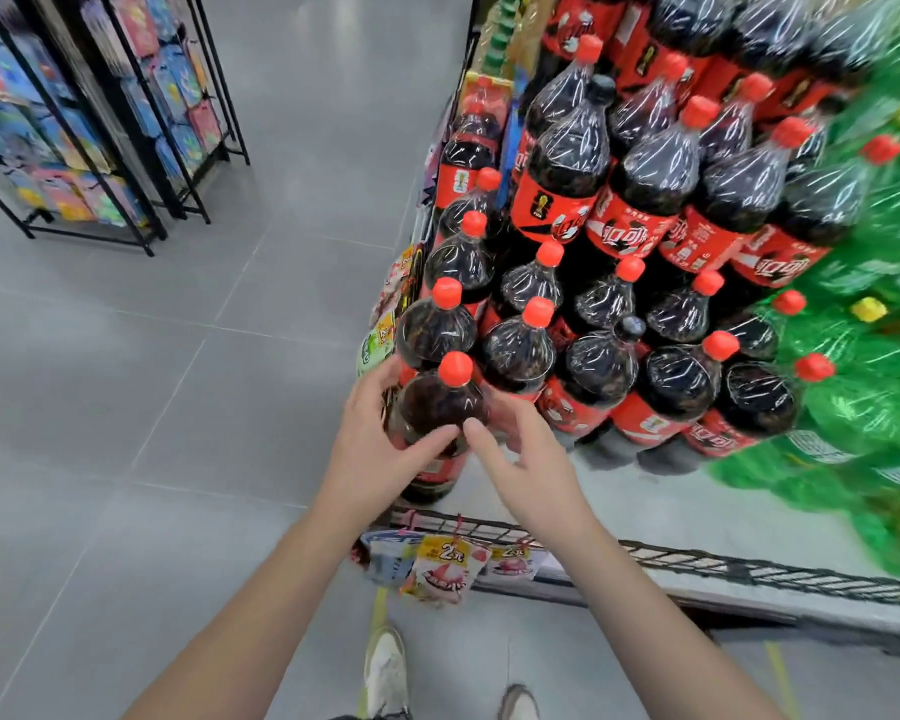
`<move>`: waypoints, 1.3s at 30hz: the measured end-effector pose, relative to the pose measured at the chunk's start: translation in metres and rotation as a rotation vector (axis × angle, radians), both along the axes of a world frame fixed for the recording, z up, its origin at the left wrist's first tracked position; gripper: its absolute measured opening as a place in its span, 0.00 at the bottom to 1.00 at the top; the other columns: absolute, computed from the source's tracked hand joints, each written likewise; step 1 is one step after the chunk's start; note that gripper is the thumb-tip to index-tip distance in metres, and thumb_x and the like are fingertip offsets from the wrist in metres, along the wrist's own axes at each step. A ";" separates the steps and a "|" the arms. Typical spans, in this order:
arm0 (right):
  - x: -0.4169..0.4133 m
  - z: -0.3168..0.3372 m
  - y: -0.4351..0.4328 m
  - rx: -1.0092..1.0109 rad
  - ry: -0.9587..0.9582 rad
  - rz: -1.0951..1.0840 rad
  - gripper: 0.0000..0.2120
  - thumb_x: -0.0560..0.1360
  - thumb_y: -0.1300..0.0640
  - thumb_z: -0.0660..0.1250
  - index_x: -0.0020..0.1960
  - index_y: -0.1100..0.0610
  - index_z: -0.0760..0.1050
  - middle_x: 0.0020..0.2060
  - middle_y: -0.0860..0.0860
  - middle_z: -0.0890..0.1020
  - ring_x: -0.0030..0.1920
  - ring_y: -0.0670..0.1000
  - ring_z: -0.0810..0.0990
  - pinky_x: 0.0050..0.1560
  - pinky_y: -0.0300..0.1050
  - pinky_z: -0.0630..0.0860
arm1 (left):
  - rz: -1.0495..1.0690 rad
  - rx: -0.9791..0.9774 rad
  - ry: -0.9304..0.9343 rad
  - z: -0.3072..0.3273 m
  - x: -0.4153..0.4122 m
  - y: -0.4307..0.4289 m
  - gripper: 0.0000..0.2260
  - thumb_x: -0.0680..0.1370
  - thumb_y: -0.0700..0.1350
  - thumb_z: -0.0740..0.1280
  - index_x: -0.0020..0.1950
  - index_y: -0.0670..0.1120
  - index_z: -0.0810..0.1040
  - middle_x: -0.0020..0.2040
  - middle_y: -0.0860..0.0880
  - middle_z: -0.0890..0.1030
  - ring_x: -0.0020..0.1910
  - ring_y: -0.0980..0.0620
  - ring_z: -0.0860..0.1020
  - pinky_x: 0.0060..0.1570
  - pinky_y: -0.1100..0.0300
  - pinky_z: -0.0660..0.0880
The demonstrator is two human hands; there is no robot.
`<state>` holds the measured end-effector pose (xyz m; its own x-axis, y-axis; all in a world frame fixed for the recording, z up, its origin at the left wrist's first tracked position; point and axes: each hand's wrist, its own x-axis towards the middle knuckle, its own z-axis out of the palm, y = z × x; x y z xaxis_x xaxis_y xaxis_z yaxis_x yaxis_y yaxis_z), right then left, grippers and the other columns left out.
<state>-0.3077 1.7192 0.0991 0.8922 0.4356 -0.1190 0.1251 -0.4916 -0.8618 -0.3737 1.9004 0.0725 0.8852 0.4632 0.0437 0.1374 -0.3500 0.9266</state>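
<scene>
Bottles of cola (645,210) crowd the shelf (671,511) in tight stepped rows with their shoulders touching, likely so that each props up its neighbour. The front bottle (440,407) stands at the stack's 8 o'clock corner, nearest the aisle and so the easiest to reach.

The left hand (370,444) wraps around its domed shoulder from 9 o'clock, fingers curled on the smooth, glossy plastic. The right hand (531,459) sits at 3 o'clock with fingers loosely spread and the thumb tip on the bottle, probably steadying a heavy, slippery load. The hands are close together with only the bottle between them.

The bottle has a ridged red cap (455,368), dark liquid and a red wrap label. Crinkly green bottles (863,356) fill the 3 o'clock side. A black wire rail (697,561) edges the shelf at 6 o'clock, and soft snack packets (440,569) hang from it.
</scene>
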 end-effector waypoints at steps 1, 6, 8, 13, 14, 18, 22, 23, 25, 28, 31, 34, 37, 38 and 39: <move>-0.002 0.006 -0.004 0.031 0.011 -0.015 0.27 0.80 0.35 0.66 0.75 0.46 0.71 0.68 0.40 0.78 0.68 0.38 0.76 0.72 0.50 0.75 | 0.016 0.004 -0.025 0.008 0.000 -0.002 0.39 0.72 0.55 0.81 0.77 0.61 0.64 0.70 0.69 0.69 0.73 0.69 0.67 0.71 0.68 0.64; -0.010 0.044 -0.037 0.146 -0.032 -0.088 0.25 0.82 0.41 0.66 0.75 0.49 0.70 0.65 0.41 0.80 0.65 0.36 0.78 0.71 0.47 0.75 | 0.023 0.029 -0.166 0.064 -0.003 -0.029 0.30 0.76 0.50 0.78 0.74 0.60 0.67 0.70 0.64 0.72 0.70 0.73 0.68 0.68 0.78 0.62; -0.017 0.066 -0.062 0.232 -0.066 -0.123 0.24 0.81 0.41 0.66 0.74 0.49 0.72 0.63 0.41 0.81 0.63 0.36 0.79 0.70 0.44 0.76 | -0.006 0.058 -0.240 0.090 -0.002 -0.053 0.28 0.77 0.50 0.77 0.73 0.58 0.70 0.71 0.62 0.73 0.72 0.68 0.71 0.70 0.71 0.66; -0.050 0.123 -0.160 0.399 -0.224 -0.218 0.25 0.77 0.40 0.65 0.71 0.49 0.74 0.61 0.43 0.83 0.60 0.37 0.81 0.61 0.34 0.76 | -0.213 0.102 -0.401 0.149 0.002 -0.154 0.27 0.79 0.49 0.76 0.75 0.50 0.72 0.72 0.55 0.75 0.73 0.60 0.73 0.74 0.56 0.71; -0.059 0.133 -0.184 0.420 -0.262 -0.249 0.26 0.77 0.39 0.65 0.71 0.50 0.74 0.61 0.43 0.83 0.61 0.38 0.81 0.60 0.34 0.76 | -0.270 0.107 -0.421 0.159 0.001 -0.180 0.26 0.79 0.48 0.75 0.75 0.50 0.71 0.72 0.54 0.76 0.73 0.59 0.73 0.74 0.55 0.72; -0.104 0.170 -0.296 0.453 -0.417 -0.422 0.21 0.83 0.39 0.63 0.71 0.48 0.73 0.60 0.43 0.84 0.63 0.42 0.82 0.63 0.37 0.76 | -0.523 0.087 -0.495 0.195 -0.004 -0.301 0.25 0.80 0.48 0.74 0.75 0.47 0.72 0.71 0.54 0.76 0.72 0.61 0.73 0.72 0.58 0.73; -0.157 0.201 -0.407 0.435 -0.626 -0.646 0.24 0.80 0.38 0.61 0.71 0.49 0.73 0.60 0.45 0.84 0.63 0.45 0.82 0.63 0.39 0.76 | -0.772 0.011 -0.572 0.223 -0.016 -0.432 0.27 0.77 0.56 0.72 0.74 0.49 0.72 0.70 0.55 0.77 0.71 0.61 0.74 0.70 0.57 0.75; -0.171 0.207 -0.432 0.425 -0.665 -0.693 0.24 0.80 0.39 0.62 0.71 0.50 0.73 0.60 0.46 0.84 0.63 0.45 0.82 0.62 0.38 0.75 | -0.826 -0.020 -0.584 0.228 -0.021 -0.462 0.27 0.77 0.58 0.71 0.73 0.50 0.72 0.70 0.55 0.77 0.71 0.61 0.74 0.70 0.57 0.75; -0.200 0.217 -0.478 0.401 -0.731 -0.781 0.21 0.81 0.39 0.64 0.70 0.48 0.73 0.60 0.46 0.84 0.62 0.45 0.82 0.62 0.38 0.75 | -0.928 -0.111 -0.594 0.235 -0.034 -0.519 0.26 0.76 0.59 0.71 0.71 0.52 0.72 0.69 0.55 0.78 0.70 0.61 0.75 0.69 0.55 0.76; -0.240 0.229 -0.537 0.338 -0.808 -0.917 0.20 0.81 0.36 0.65 0.68 0.44 0.72 0.59 0.45 0.84 0.62 0.44 0.83 0.61 0.37 0.75 | -1.083 -0.235 -0.575 0.239 -0.052 -0.589 0.25 0.75 0.59 0.71 0.69 0.53 0.73 0.67 0.54 0.79 0.69 0.58 0.77 0.70 0.51 0.76; -0.272 0.229 -0.586 0.279 -0.880 -1.044 0.22 0.80 0.41 0.65 0.70 0.51 0.72 0.59 0.46 0.84 0.63 0.46 0.82 0.63 0.39 0.75 | -1.230 -0.303 -0.541 0.240 -0.069 -0.649 0.23 0.74 0.60 0.71 0.66 0.56 0.74 0.67 0.55 0.80 0.69 0.59 0.77 0.69 0.54 0.77; -0.300 0.222 -0.625 0.230 -0.908 -1.165 0.21 0.79 0.41 0.66 0.70 0.47 0.72 0.59 0.45 0.83 0.64 0.49 0.82 0.65 0.47 0.76 | -1.353 -0.373 -0.494 0.237 -0.083 -0.706 0.23 0.73 0.61 0.71 0.66 0.57 0.75 0.66 0.59 0.80 0.69 0.60 0.77 0.70 0.58 0.75; -0.322 0.214 -0.658 0.167 -0.903 -1.287 0.25 0.78 0.41 0.68 0.71 0.49 0.73 0.60 0.46 0.84 0.65 0.49 0.81 0.66 0.50 0.77 | -1.481 -0.419 -0.461 0.233 -0.093 -0.759 0.21 0.76 0.58 0.72 0.67 0.59 0.74 0.65 0.61 0.80 0.70 0.61 0.76 0.70 0.58 0.74; -0.326 0.212 -0.670 0.152 -0.894 -1.326 0.25 0.78 0.41 0.68 0.72 0.49 0.73 0.60 0.46 0.84 0.66 0.49 0.81 0.66 0.48 0.77 | -1.521 -0.427 -0.449 0.232 -0.094 -0.776 0.21 0.77 0.56 0.72 0.69 0.56 0.74 0.66 0.60 0.80 0.70 0.62 0.76 0.69 0.60 0.74; -0.329 0.212 -0.682 0.141 -0.883 -1.358 0.25 0.78 0.42 0.68 0.72 0.50 0.73 0.60 0.44 0.84 0.66 0.48 0.81 0.65 0.46 0.77 | -1.555 -0.433 -0.439 0.231 -0.093 -0.793 0.22 0.78 0.54 0.71 0.71 0.53 0.74 0.67 0.59 0.79 0.70 0.62 0.76 0.69 0.60 0.75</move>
<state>-0.6364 1.0372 0.3107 0.3733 -0.7234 0.5809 0.1414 -0.5744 -0.8062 -0.4671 1.1079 0.3034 0.4387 -0.7411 0.5083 -0.3499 0.3801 0.8562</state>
